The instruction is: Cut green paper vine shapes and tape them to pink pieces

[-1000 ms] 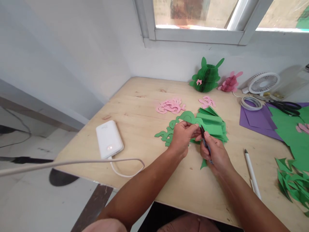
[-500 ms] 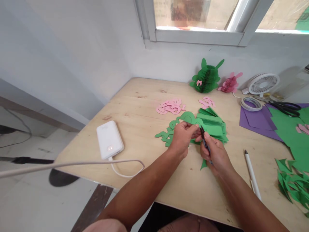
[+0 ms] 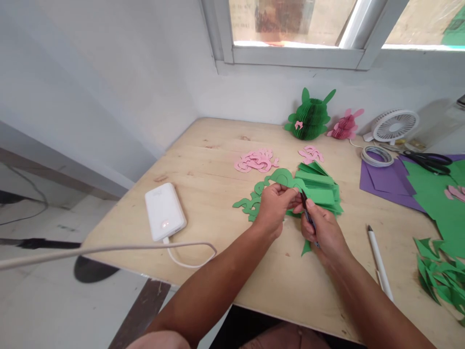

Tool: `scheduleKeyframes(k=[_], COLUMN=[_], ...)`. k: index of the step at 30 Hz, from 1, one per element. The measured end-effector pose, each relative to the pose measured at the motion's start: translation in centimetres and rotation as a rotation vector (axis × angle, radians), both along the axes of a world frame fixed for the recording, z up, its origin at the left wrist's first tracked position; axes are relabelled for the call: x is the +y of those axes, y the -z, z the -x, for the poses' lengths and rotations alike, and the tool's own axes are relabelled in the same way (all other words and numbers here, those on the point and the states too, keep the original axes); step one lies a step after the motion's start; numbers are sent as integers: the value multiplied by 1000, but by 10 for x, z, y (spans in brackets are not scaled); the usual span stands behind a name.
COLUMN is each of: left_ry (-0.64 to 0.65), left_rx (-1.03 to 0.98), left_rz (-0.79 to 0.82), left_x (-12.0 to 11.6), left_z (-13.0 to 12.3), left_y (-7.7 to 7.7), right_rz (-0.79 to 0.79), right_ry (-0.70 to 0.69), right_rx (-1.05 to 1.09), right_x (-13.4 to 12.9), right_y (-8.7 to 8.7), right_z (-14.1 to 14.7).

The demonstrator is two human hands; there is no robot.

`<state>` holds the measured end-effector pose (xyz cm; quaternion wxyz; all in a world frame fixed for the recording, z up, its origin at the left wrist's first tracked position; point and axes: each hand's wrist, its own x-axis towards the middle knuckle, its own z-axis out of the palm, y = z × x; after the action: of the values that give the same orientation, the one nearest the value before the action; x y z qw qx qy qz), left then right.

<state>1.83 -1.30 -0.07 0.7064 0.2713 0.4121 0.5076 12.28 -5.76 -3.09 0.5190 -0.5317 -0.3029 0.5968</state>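
Across the pale wooden worktop (image 3: 203,169), the folded green paper (image 3: 321,189) lies just beyond the right hand (image 3: 323,228), at its twelve o'clock. That hand is closed around a slim dark tool (image 3: 308,211), its tip up by the left fingertips. The left hand (image 3: 271,206) is narrow, pinching a small green paper piece (image 3: 299,183) between thumb and fingers. Green cut-outs (image 3: 254,199) sit at the left hand's ten o'clock, pink cut-outs (image 3: 256,160) at its eleven, and a white pen (image 3: 379,261) at the right hand's four.
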Motion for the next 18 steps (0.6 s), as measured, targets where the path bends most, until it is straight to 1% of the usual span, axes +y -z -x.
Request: scheduleKeyframes(k=[10, 18], left_ry=[10, 16], left_rx=[3, 12], left_rz=[-6, -4], left_x=[1, 1], left_z=[1, 2], left_y=[3, 2], right_rz=[3, 3], right_ry=[-3, 2], right_rx=[-8, -10], right_x=[2, 1], right_y=[0, 1], right_z=[1, 0])
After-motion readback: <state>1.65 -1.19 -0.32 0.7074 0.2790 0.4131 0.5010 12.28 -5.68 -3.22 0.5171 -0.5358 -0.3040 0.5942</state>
